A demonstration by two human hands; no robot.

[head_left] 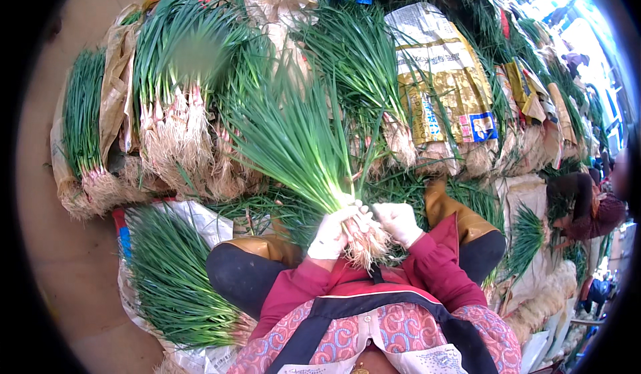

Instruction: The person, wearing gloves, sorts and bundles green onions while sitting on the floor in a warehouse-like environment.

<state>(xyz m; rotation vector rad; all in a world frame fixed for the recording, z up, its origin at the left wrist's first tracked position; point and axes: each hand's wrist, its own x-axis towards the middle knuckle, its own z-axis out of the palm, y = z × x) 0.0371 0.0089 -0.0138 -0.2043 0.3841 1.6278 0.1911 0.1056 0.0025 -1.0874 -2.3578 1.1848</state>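
Observation:
A bunch of green garlic (304,150) with long flat leaves is held in front of my lap, its leaves fanning up and to the left. My left hand (328,232), in a white glove, closes around its pale lower stems. The pinkish bulbs and stringy roots (366,244) hang out below the fingers, toward me. Just right of these roots is my right hand (399,224), also gloved in white. Its fingers are curled together beside the bunch; whatever they may pinch is too small to make out.
Beside my left knee a loose pile of green garlic (177,280) lies on a white sack. Large rooted bundles (177,114) stand in a row ahead, with a gold and white sack (444,80) over some. Loose leaves litter the ground between my boots (461,217). Another person (587,204) bends over at right.

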